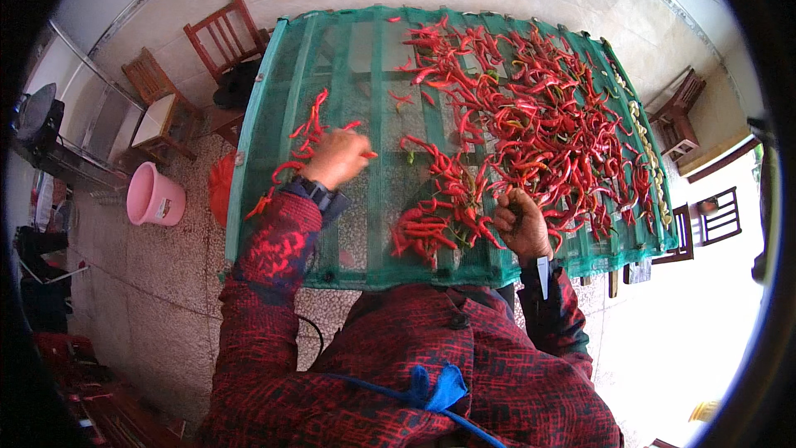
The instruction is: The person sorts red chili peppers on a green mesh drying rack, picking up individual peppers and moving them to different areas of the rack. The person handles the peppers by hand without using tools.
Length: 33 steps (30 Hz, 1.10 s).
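Observation:
Red chili peppers lie in a thick heap over the middle and right of a green mesh drying rack. My left hand, slightly blurred, is above the left part of the mesh, its fingers curled, with a red chili pepper at the fingertips. Beside and below that hand runs a loose row of red chilies. My right hand is half closed at the heap's near edge; whether it holds anything is hidden. A smaller pile of chilies lies between the hands, nearer my body.
Pale pods or slices line the rack's right edge. A pink bucket stands on the floor at left, with a red bag beside the rack. Wooden chairs stand against the wall, and another chair is at right.

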Each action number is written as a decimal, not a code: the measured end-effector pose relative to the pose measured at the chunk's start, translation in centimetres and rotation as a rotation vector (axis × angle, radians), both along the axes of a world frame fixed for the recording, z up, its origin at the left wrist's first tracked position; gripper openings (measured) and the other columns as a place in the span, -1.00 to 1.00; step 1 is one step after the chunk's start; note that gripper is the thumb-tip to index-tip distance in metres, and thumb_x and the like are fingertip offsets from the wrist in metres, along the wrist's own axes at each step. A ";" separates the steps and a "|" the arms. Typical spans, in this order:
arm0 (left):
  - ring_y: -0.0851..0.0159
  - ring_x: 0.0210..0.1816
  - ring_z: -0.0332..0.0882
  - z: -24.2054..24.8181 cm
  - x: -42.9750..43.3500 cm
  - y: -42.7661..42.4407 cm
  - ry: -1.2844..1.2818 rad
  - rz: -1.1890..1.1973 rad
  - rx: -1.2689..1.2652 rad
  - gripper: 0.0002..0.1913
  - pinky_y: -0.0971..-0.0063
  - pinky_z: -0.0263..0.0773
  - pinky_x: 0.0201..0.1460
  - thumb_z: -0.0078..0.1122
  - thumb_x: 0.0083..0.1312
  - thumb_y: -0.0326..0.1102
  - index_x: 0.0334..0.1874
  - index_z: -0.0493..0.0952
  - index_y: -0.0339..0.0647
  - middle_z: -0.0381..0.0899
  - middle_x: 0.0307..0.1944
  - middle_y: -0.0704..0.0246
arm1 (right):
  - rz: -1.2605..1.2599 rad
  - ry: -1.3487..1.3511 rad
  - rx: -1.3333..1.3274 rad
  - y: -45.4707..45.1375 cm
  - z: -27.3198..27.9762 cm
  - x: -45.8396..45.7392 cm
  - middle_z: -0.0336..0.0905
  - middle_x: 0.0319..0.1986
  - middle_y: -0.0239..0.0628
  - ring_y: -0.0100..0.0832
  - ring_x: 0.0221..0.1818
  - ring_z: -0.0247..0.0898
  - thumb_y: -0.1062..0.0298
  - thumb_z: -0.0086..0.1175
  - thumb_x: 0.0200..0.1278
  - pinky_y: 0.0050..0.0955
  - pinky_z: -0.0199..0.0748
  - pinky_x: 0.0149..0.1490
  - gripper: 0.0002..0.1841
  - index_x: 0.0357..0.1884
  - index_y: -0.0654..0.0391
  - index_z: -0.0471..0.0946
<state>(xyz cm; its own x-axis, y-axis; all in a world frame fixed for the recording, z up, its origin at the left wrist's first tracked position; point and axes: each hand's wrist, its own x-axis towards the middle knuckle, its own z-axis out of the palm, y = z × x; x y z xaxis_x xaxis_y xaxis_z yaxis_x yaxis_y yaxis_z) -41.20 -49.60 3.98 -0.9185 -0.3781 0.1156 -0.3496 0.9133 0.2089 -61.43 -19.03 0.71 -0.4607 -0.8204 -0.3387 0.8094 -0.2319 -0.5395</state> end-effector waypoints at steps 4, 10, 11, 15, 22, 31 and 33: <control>0.04 -0.22 0.53 -2.3 -1.7 -1.7 0.158 0.011 -0.148 -0.89 0.19 0.42 -0.11 0.23 0.07 -0.33 -0.34 0.62 -0.09 0.59 -0.33 0.25 | 0.029 0.058 0.062 0.2 -0.7 -0.7 0.33 -0.49 -0.47 -0.61 -0.63 0.03 0.22 -0.06 0.34 -0.63 0.02 -0.56 -0.86 -0.32 0.05 0.39; -0.04 -0.21 0.54 -7.6 -10.9 0.7 0.033 -0.033 -0.181 -0.84 0.07 0.43 -0.18 -0.06 0.17 -0.37 -0.32 0.54 -0.16 0.56 -0.30 0.12 | 0.094 0.229 0.106 0.3 -0.7 -0.1 0.24 -0.64 -0.50 -0.60 -0.66 0.07 0.26 -0.08 0.36 -0.59 0.03 -0.56 -0.85 -0.39 0.01 0.36; -0.06 -0.18 0.54 -8.2 -11.9 1.1 -0.103 0.030 -0.102 -0.88 0.05 0.42 -0.17 -0.05 0.14 -0.41 -0.34 0.51 -0.16 0.56 -0.30 0.13 | 0.089 0.275 0.140 0.5 -0.6 -0.3 0.24 -0.64 -0.50 -0.59 -0.66 0.07 0.24 -0.08 0.36 -0.58 0.05 -0.56 -0.83 -0.40 0.01 0.35; 0.01 -0.15 0.55 -8.5 -11.9 1.6 -0.056 -0.080 -0.139 -0.87 0.05 0.39 -0.16 -0.01 0.16 -0.30 -0.37 0.54 -0.12 0.60 -0.34 0.17 | 0.131 0.160 0.023 0.7 -1.4 -1.5 0.18 -0.61 -0.52 -0.58 -0.63 0.06 0.25 -0.07 0.37 -0.54 0.10 -0.51 -0.86 -0.33 0.04 0.38; 0.11 -0.24 0.61 -3.8 -10.9 1.4 0.097 -0.114 0.271 -0.76 0.21 0.45 -0.19 0.26 0.08 -0.21 -0.29 0.57 -0.21 0.63 -0.35 0.22 | 0.222 0.153 -0.065 -2.5 -2.6 -2.9 0.15 -0.63 -0.44 -0.53 -0.62 0.03 0.35 -0.09 0.38 -0.50 0.03 -0.53 -0.85 -0.10 0.15 0.39; 0.54 -0.63 0.22 -2.3 -10.8 9.9 0.282 0.030 1.237 -0.73 0.55 0.10 -0.58 0.32 0.22 -0.17 -0.39 0.42 -0.13 0.33 -0.64 0.50 | 0.290 0.379 0.171 -4.8 2.3 1.6 0.49 -0.43 -0.43 -0.58 -0.55 0.26 0.25 -0.11 0.42 -0.55 0.20 -0.47 -0.63 0.19 0.16 0.34; 0.50 -0.58 0.26 -2.3 -10.3 10.9 0.261 0.070 1.184 -0.73 0.46 0.21 -0.53 0.33 0.21 -0.17 -0.40 0.42 -0.14 0.34 -0.61 0.47 | 0.232 0.531 0.152 -4.6 2.8 2.5 0.49 -0.42 -0.42 -0.56 -0.53 0.28 0.26 -0.10 0.40 -0.54 0.22 -0.45 -0.64 0.17 0.16 0.35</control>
